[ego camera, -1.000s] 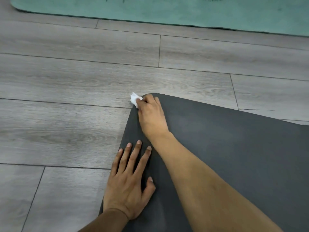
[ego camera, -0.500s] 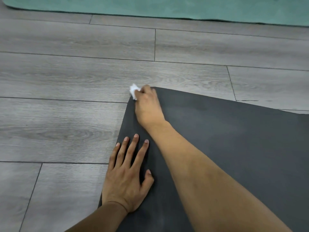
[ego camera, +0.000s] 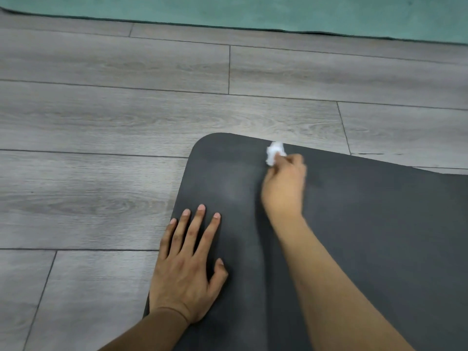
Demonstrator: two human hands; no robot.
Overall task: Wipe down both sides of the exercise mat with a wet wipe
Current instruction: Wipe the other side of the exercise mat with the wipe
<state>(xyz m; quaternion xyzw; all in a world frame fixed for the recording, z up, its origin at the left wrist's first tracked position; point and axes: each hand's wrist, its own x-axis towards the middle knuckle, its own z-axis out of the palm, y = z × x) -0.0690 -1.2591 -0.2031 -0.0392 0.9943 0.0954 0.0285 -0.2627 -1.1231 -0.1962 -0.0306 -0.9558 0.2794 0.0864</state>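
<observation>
I see the right hand (ego camera: 283,188) pinch the wet wipe (ego camera: 274,153) against the exercise mat (ego camera: 379,236) beneath it. To its left, the left hand (ego camera: 187,264) presses flat (fingers spread). Dragging sideways may ruck the edge.

Two hands: left hand (ego camera: 186,269), right hand (ego camera: 285,188); two mats: dark grey mat (ego camera: 367,224), teal mat (ego camera: 253,8); one wet wipe (ego camera: 274,152)
</observation>
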